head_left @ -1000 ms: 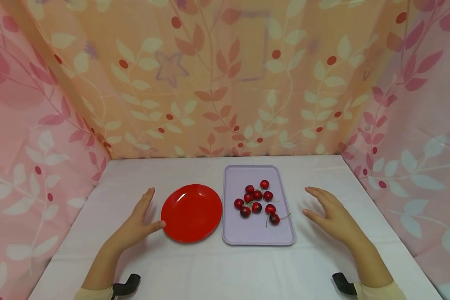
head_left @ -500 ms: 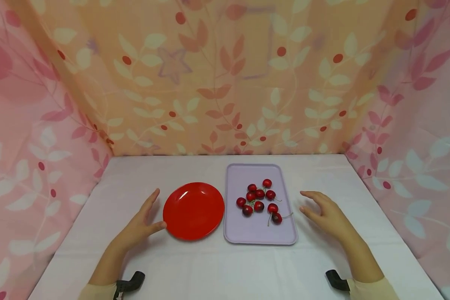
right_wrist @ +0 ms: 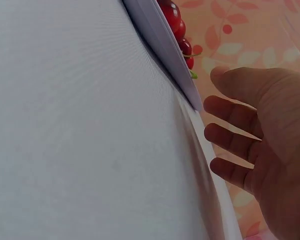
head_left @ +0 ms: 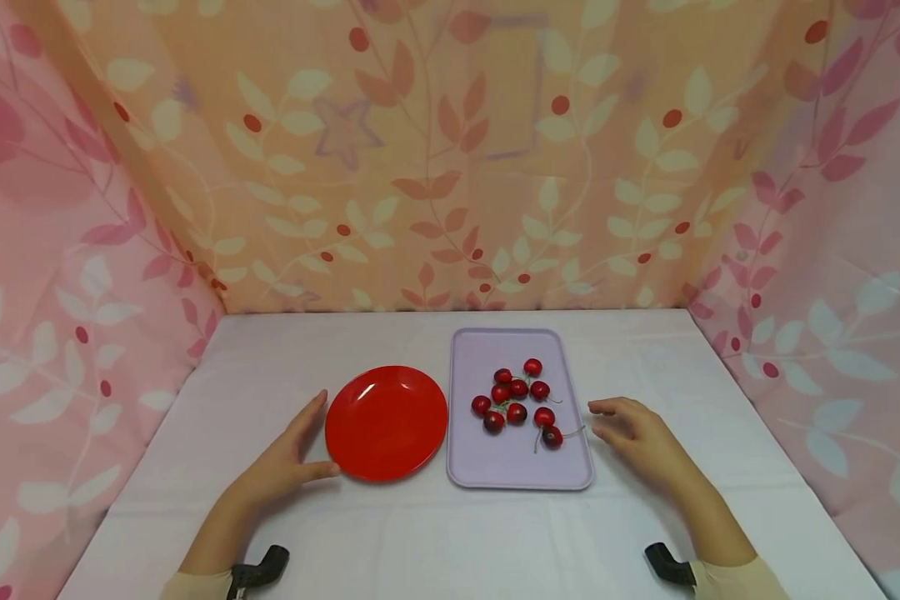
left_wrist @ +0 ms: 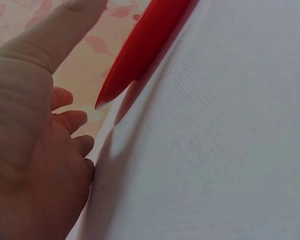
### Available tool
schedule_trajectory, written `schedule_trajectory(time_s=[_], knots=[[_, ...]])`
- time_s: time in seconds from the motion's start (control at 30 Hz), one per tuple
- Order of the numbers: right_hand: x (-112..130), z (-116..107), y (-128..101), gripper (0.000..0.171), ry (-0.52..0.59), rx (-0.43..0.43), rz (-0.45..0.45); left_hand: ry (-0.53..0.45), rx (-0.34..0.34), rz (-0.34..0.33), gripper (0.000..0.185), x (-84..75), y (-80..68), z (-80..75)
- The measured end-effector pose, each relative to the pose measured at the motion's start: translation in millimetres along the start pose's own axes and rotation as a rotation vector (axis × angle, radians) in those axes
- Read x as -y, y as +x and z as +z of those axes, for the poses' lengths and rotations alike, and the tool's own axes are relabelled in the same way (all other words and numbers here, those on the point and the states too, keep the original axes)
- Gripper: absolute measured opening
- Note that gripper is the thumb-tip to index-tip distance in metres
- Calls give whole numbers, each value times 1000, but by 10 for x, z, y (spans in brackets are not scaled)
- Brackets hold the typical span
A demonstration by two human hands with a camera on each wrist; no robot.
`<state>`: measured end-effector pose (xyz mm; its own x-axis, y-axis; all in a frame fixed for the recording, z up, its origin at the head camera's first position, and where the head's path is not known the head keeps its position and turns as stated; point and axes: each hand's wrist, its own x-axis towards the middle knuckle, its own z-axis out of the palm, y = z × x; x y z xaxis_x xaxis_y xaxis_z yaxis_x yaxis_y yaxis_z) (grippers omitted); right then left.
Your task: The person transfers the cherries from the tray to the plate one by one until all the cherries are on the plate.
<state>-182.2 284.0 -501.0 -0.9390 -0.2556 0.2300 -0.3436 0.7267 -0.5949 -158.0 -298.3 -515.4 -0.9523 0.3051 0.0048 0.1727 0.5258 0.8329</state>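
Note:
A red plate (head_left: pixel 386 422) lies on the white tablecloth, with a lilac tray (head_left: pixel 495 467) right of it. Several red cherries (head_left: pixel 517 402) with green stems lie in the tray's middle. My left hand (head_left: pixel 288 461) rests open beside the plate's left rim, its thumb touching the rim. The plate's edge (left_wrist: pixel 140 47) shows above that hand (left_wrist: pixel 35 125) in the left wrist view. My right hand (head_left: pixel 637 437) hovers open just right of the tray, fingers loosely curved toward the nearest cherry (head_left: pixel 552 435). In the right wrist view the right hand (right_wrist: pixel 260 130) holds nothing beside the tray's edge (right_wrist: pixel 162 50).
Floral curtains wall in the table at the back (head_left: pixel 450 167), left (head_left: pixel 60 292) and right (head_left: pixel 832 292). Black wrist-camera mounts (head_left: pixel 258 571) (head_left: pixel 667 565) show near the front edge. White cloth (head_left: pixel 450 542) stretches in front of the plate and tray.
My right hand has moved left toward the tray's right edge and its fingers have curled slightly. My left hand has slid closer to the plate's rim.

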Motion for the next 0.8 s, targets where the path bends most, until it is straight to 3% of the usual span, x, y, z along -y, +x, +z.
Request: schedule_trajectory(time_s=[0.27,0.8], knots=[[-37,101,25,28,-19,-16,-54,67,5,-1,120,24,16,35],[-52,174,59,19,-74,-35,-68,78,7,5,118,0,9,56]])
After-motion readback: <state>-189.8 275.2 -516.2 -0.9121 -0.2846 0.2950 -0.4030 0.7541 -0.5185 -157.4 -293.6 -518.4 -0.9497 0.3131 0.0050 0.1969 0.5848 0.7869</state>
